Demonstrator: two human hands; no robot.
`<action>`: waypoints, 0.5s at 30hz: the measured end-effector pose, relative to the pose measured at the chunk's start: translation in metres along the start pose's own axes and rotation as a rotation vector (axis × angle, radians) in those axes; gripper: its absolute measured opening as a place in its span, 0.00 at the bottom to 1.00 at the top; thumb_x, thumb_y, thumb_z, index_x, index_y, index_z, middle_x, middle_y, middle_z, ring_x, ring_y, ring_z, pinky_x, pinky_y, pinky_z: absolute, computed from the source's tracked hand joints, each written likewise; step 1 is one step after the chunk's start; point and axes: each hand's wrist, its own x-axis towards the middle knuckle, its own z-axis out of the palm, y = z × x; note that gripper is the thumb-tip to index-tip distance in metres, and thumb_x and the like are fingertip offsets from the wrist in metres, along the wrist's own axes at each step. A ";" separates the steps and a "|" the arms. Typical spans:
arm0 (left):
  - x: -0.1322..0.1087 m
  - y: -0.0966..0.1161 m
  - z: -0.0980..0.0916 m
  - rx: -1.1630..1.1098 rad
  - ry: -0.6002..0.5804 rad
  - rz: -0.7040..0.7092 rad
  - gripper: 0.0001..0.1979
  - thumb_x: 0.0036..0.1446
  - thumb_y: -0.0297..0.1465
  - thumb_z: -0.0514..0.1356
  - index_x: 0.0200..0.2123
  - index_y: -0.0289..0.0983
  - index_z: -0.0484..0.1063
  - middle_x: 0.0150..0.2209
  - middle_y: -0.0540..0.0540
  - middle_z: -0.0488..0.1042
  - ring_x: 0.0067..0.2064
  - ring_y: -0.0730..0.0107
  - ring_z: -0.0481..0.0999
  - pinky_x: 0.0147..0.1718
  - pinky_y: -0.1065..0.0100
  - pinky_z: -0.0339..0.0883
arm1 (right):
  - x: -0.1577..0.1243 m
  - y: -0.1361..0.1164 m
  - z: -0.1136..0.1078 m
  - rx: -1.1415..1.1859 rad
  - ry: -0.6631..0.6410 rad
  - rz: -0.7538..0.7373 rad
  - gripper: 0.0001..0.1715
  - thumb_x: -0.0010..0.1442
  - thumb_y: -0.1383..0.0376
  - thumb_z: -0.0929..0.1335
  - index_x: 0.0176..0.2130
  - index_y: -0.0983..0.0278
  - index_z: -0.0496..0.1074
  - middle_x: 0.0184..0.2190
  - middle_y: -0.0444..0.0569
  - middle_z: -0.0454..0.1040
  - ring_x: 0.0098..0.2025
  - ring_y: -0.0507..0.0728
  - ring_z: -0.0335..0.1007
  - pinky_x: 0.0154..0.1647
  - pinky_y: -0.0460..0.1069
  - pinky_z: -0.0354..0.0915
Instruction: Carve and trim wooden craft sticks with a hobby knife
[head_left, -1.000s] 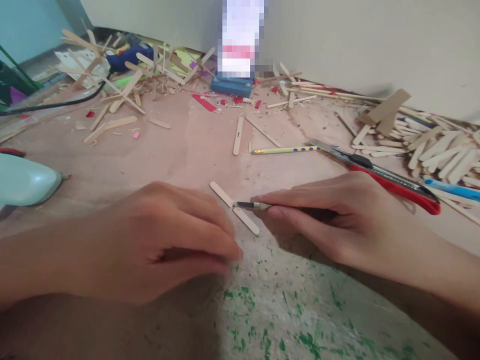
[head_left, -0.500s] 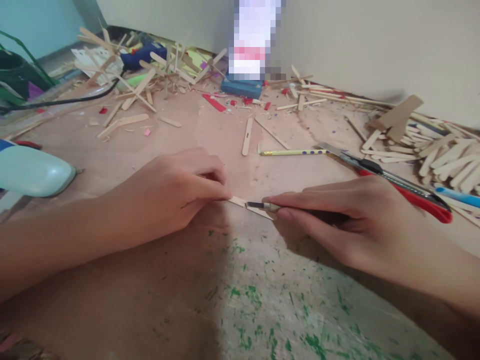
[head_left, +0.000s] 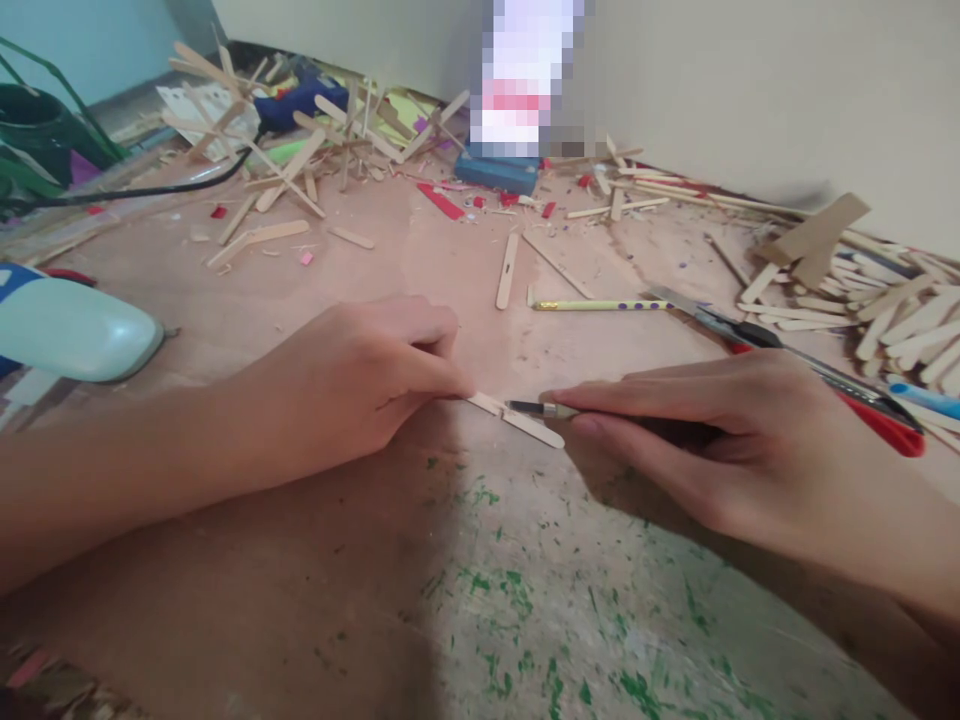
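Observation:
A pale wooden craft stick (head_left: 525,423) lies flat on the worn board in the middle. My left hand (head_left: 352,380) is closed, its fingertips pinching and pressing down the stick's left end. My right hand (head_left: 720,440) is closed round a thin craft knife (head_left: 536,409), held like a pen. The knife's blade tip rests across the stick near its middle. Most of the knife's handle is hidden under my fingers.
A red utility knife (head_left: 795,365) and a yellow dotted pencil (head_left: 600,305) lie behind my right hand. A pile of craft sticks (head_left: 892,310) sits at the right, scattered sticks (head_left: 285,170) at the back left. A pale green tool (head_left: 75,330) rests at the left.
My left hand moved up from the near side and took hold of the stick's left end. The stick now lies flatter across. The knife stays on it.

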 end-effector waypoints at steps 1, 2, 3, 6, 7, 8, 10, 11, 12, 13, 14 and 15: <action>0.001 0.000 0.000 -0.001 0.003 0.001 0.28 0.79 0.17 0.55 0.44 0.43 0.96 0.39 0.47 0.84 0.40 0.65 0.82 0.40 0.64 0.68 | 0.000 0.000 0.000 0.001 0.006 -0.008 0.26 0.90 0.45 0.73 0.44 0.52 0.94 0.33 0.43 0.91 0.25 0.54 0.77 0.22 0.51 0.65; 0.001 0.000 0.000 0.000 0.004 -0.001 0.28 0.79 0.17 0.55 0.44 0.43 0.96 0.39 0.47 0.84 0.40 0.65 0.82 0.40 0.64 0.68 | 0.000 0.001 0.000 0.005 0.015 -0.017 0.24 0.89 0.45 0.74 0.45 0.51 0.94 0.33 0.43 0.91 0.26 0.54 0.78 0.22 0.51 0.65; 0.001 0.000 0.000 0.002 0.000 -0.005 0.28 0.79 0.17 0.55 0.44 0.42 0.96 0.39 0.47 0.84 0.40 0.65 0.82 0.40 0.64 0.68 | 0.000 0.000 0.000 0.011 0.019 -0.025 0.23 0.89 0.46 0.74 0.46 0.51 0.95 0.33 0.43 0.90 0.25 0.54 0.78 0.22 0.51 0.66; 0.001 -0.001 0.000 0.004 -0.012 -0.011 0.28 0.79 0.17 0.55 0.45 0.43 0.97 0.40 0.47 0.84 0.41 0.65 0.83 0.41 0.64 0.69 | -0.001 -0.001 0.000 0.008 0.019 -0.028 0.21 0.89 0.46 0.74 0.50 0.49 0.97 0.35 0.44 0.92 0.26 0.54 0.79 0.24 0.52 0.68; 0.001 -0.002 0.001 0.003 -0.007 -0.010 0.28 0.79 0.17 0.55 0.45 0.42 0.97 0.40 0.47 0.84 0.41 0.65 0.83 0.41 0.64 0.69 | -0.001 -0.001 0.000 0.013 0.019 -0.028 0.22 0.90 0.46 0.74 0.51 0.49 0.97 0.36 0.45 0.93 0.26 0.55 0.80 0.24 0.52 0.69; 0.001 -0.002 0.002 -0.002 0.005 -0.005 0.28 0.79 0.17 0.55 0.45 0.42 0.97 0.39 0.47 0.84 0.41 0.66 0.82 0.41 0.64 0.68 | -0.001 -0.002 0.000 0.015 0.020 -0.020 0.21 0.90 0.46 0.74 0.52 0.49 0.97 0.37 0.45 0.93 0.27 0.55 0.82 0.24 0.52 0.70; -0.001 -0.004 0.004 -0.012 0.035 0.007 0.28 0.79 0.17 0.56 0.44 0.43 0.96 0.39 0.48 0.84 0.40 0.67 0.82 0.40 0.65 0.68 | 0.000 -0.001 0.001 0.014 0.031 -0.039 0.21 0.90 0.47 0.74 0.54 0.49 0.97 0.38 0.45 0.94 0.27 0.56 0.84 0.24 0.52 0.71; -0.001 -0.004 0.005 -0.013 0.048 0.012 0.28 0.79 0.17 0.56 0.44 0.43 0.96 0.39 0.48 0.84 0.40 0.67 0.82 0.40 0.65 0.68 | 0.001 -0.001 0.001 0.004 0.039 -0.065 0.20 0.90 0.47 0.74 0.55 0.49 0.97 0.38 0.44 0.94 0.27 0.56 0.84 0.24 0.51 0.72; -0.002 -0.005 0.006 -0.012 0.048 0.012 0.28 0.79 0.17 0.56 0.43 0.43 0.96 0.39 0.48 0.84 0.40 0.67 0.82 0.40 0.66 0.67 | 0.001 -0.001 0.002 -0.016 0.046 -0.090 0.19 0.90 0.48 0.74 0.56 0.49 0.97 0.38 0.44 0.94 0.28 0.56 0.85 0.25 0.52 0.72; -0.002 -0.005 0.007 -0.010 0.048 0.009 0.28 0.78 0.17 0.56 0.43 0.44 0.96 0.39 0.48 0.84 0.40 0.68 0.82 0.40 0.66 0.67 | 0.002 -0.001 0.002 -0.038 0.055 -0.112 0.19 0.90 0.49 0.74 0.57 0.50 0.97 0.39 0.44 0.95 0.29 0.56 0.85 0.26 0.52 0.72; -0.002 -0.006 0.009 -0.011 0.046 0.003 0.28 0.79 0.17 0.57 0.43 0.44 0.96 0.39 0.48 0.84 0.40 0.68 0.82 0.40 0.66 0.67 | 0.003 -0.001 0.003 -0.057 0.058 -0.127 0.20 0.91 0.50 0.73 0.57 0.51 0.97 0.39 0.44 0.95 0.29 0.56 0.85 0.27 0.52 0.72; -0.002 -0.006 0.010 -0.017 0.051 0.000 0.27 0.79 0.17 0.57 0.44 0.45 0.96 0.39 0.49 0.84 0.39 0.68 0.82 0.40 0.66 0.67 | 0.003 -0.002 0.004 -0.071 0.054 -0.131 0.21 0.92 0.50 0.73 0.56 0.52 0.97 0.39 0.44 0.95 0.29 0.55 0.85 0.28 0.52 0.72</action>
